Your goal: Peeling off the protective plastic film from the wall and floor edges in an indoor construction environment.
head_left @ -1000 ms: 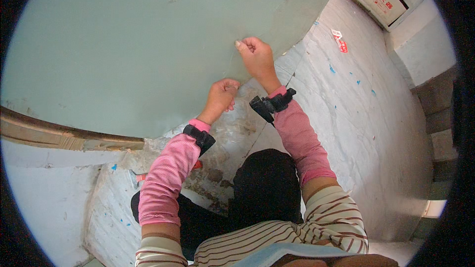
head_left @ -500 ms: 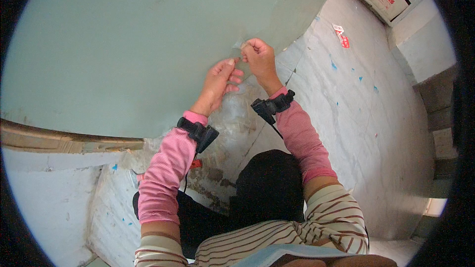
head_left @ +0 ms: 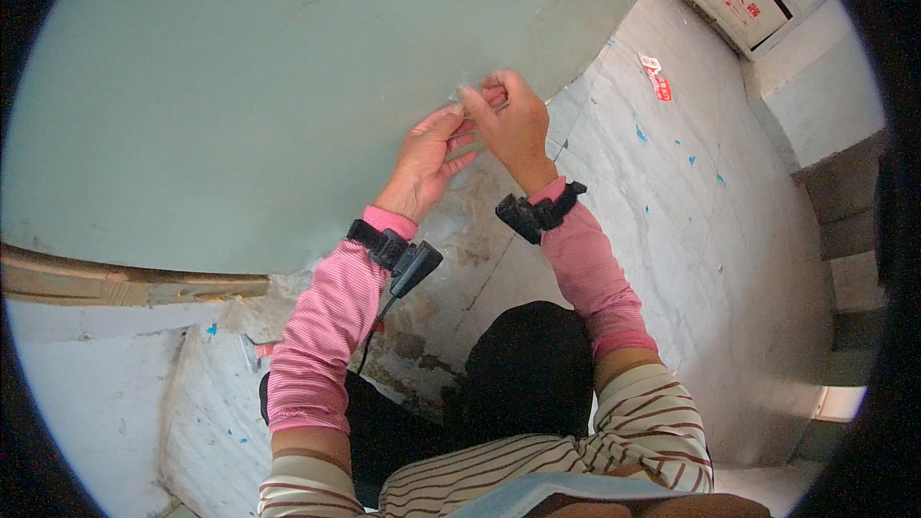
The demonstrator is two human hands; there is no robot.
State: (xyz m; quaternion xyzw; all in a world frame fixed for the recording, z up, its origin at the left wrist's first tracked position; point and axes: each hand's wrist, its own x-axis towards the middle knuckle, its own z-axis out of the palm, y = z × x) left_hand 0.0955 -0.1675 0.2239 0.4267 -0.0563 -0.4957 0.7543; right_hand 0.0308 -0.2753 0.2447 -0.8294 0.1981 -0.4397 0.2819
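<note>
A small pale bit (head_left: 458, 94), possibly film, is seen just beside the right thumb tip, over the panel (head_left: 240, 86) and close to its floor-side edge, about midway along the visible run. Whether it is pinched, or is stuck to the panel, cannot be told.

Right hand (head_left: 518, 129): fingers curled inward, thumb laid toward the forefinger; any grip is hidden. Left hand (head_left: 422, 158): thumb and forefinger nearly together, other fingers loosely spread, tips set close to the right hand. Whether anything is held there cannot be told either.

Each wrist is ringed by a black strap; from the left strap (head_left: 384, 246) a cord is hung toward the knee (head_left: 528, 364). The panel's lower-left edge is bordered by a wooden strip (head_left: 125, 290). On the floor (head_left: 710, 230), a red-and-white scrap (head_left: 662, 86) and blue flecks (head_left: 641, 134) are scattered right of the panel's edge; a red-handled thing (head_left: 265, 351) is partly covered by the left sleeve (head_left: 321, 336).

Risks, as judged: if the bit is thin, it could be torn or dropped under a hard or uneven pull; sight of it could be blocked by the crowded fingertips; the cord could be snagged on the knee.
</note>
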